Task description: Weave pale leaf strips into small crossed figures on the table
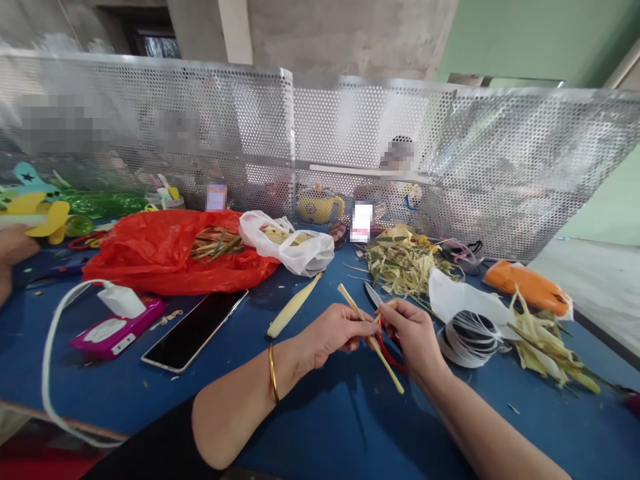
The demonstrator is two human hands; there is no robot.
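Note:
My left hand [350, 327], with a gold bangle on its wrist, pinches a narrow pale-yellow strip of dried husk [390, 375] that slants from upper left to lower right. A short second piece crosses it at my fingertips. My right hand [411, 327] is closed on the end of that crossing piece. Scissors [373, 294] with red handles show behind my fingers, blades pointing up and left. Whether my right hand holds them or they lie on the table is hidden. A pale rolled husk [293, 310] rests left of my hands.
On the blue table [315, 413] lie a phone [197, 331], a purple power strip [120, 328], a red bag [150, 253], a white bag [300, 250], a husk pile [400, 263], a ribbon roll [470, 340] and an orange packet [527, 287]. Behind stands a perforated metal screen [340, 127]. Another person's arm [15, 247] is far left.

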